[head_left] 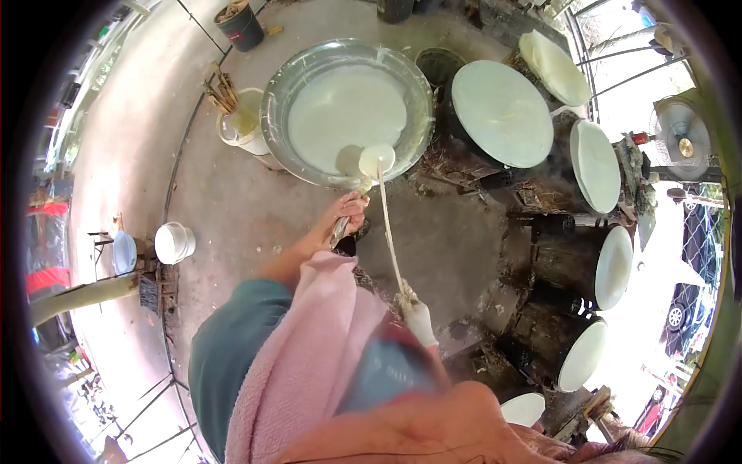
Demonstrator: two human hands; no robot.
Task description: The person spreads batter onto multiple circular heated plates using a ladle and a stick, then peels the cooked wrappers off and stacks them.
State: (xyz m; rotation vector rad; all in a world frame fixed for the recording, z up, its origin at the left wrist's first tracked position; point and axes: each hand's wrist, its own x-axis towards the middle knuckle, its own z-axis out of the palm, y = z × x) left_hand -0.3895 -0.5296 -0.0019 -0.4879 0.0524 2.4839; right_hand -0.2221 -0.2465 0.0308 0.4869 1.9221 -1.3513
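A wide metal basin (277, 147) holds a pool of milky white liquid (344, 108). Over its near rim is the round bowl of a long-handled ladle (377, 159), filled with white. My right hand (418, 319), in a whitish glove, is closed round the lower end of the ladle's thin handle. Close to the basin's near edge, my bare left hand (352, 213) grips a short stick (340, 226) smeared with white; its upper end lies beside the ladle bowl. What shape that end has, I cannot make out.
Along the right stand several dark stoves topped with round white discs, including a large one (502, 114). A bucket with sticks (249, 139) is left of the basin. Farther off are a white bucket (175, 243), a dark bucket (239, 27) and a fan (683, 139).
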